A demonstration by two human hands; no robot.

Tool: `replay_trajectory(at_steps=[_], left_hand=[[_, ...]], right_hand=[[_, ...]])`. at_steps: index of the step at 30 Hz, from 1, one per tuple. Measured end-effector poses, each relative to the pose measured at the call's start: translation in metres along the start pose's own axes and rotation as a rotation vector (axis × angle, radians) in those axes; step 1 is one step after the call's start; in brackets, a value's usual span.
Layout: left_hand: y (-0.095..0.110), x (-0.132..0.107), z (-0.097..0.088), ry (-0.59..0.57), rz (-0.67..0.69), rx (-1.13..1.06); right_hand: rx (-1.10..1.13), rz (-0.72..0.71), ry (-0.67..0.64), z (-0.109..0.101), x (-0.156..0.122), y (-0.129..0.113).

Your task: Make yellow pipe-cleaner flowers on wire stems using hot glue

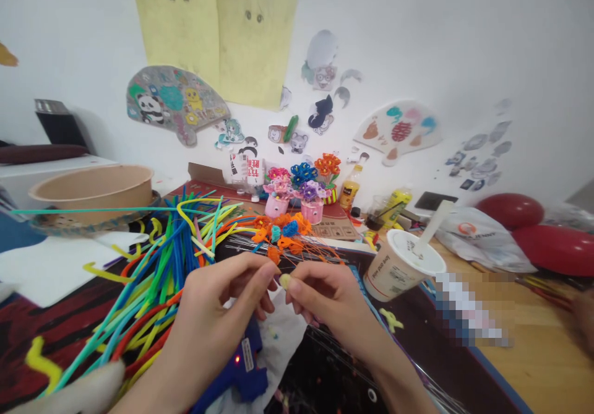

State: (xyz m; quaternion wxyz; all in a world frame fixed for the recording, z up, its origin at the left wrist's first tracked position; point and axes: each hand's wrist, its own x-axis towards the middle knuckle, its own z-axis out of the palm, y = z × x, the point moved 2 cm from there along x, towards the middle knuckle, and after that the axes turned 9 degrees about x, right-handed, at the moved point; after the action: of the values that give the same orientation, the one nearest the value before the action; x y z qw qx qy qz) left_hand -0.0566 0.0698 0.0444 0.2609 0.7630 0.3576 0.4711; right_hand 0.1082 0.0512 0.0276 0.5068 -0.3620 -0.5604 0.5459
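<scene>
My right hand (325, 293) pinches a small pale yellow fuzzy piece (284, 281) between thumb and fingertips. Just left of it, my left hand (227, 296) has its thumb and forefinger pressed together near the same piece; what they grip is too small to make out. Below the hands lies a blue glue gun (248, 367) with a red light lit, partly hidden by my left forearm. A bundle of colourful pipe cleaners (171, 265) spreads out left of my left hand. Orange pipe-cleaner flowers (304, 223) on thin stems lie beyond my fingertips.
A lidded paper cup (394, 271) with a straw stands right of my right hand. Finished flower pots (312, 211) and a drink bottle (351, 187) stand against the wall. On the left is a beige basin (93, 188). Part of another person's hand (583, 315) shows at the right edge.
</scene>
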Motion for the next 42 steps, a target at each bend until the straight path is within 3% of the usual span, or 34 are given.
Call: replay_trajectory(at_steps=[3, 6, 11, 18, 21, 26, 29, 37, 42], left_hand=[[-0.001, 0.002, 0.003, -0.136, -0.177, -0.198], [-0.001, 0.001, 0.004, -0.194, -0.234, -0.293], [-0.003, 0.001, 0.0, -0.078, -0.228, -0.264], [-0.003, 0.0, 0.001, -0.06, -0.197, -0.197], [-0.004, 0.001, 0.002, -0.054, -0.113, -0.12], [0.0, 0.0, -0.002, 0.092, 0.222, 0.168], [0.004, -0.001, -0.004, 0.13, 0.353, 0.31], [0.011, -0.004, -0.005, 0.207, 0.464, 0.443], [0.009, -0.009, -0.004, 0.25, 0.465, 0.479]], right_hand=[[-0.005, 0.028, 0.001, -0.002, -0.001, 0.0], [0.034, 0.009, 0.011, -0.004, 0.0, 0.0], [0.091, -0.11, 0.06, -0.01, 0.003, 0.0], [0.09, -0.031, 0.099, -0.005, 0.001, -0.001], [0.094, -0.035, 0.108, -0.002, 0.001, -0.003], [0.098, -0.058, 0.121, -0.002, 0.002, -0.005], [0.083, -0.065, 0.113, -0.003, 0.001, -0.005], [0.014, -0.133, 0.084, -0.001, -0.001, -0.007], [-0.102, -0.202, 0.108, -0.001, -0.003, -0.008]])
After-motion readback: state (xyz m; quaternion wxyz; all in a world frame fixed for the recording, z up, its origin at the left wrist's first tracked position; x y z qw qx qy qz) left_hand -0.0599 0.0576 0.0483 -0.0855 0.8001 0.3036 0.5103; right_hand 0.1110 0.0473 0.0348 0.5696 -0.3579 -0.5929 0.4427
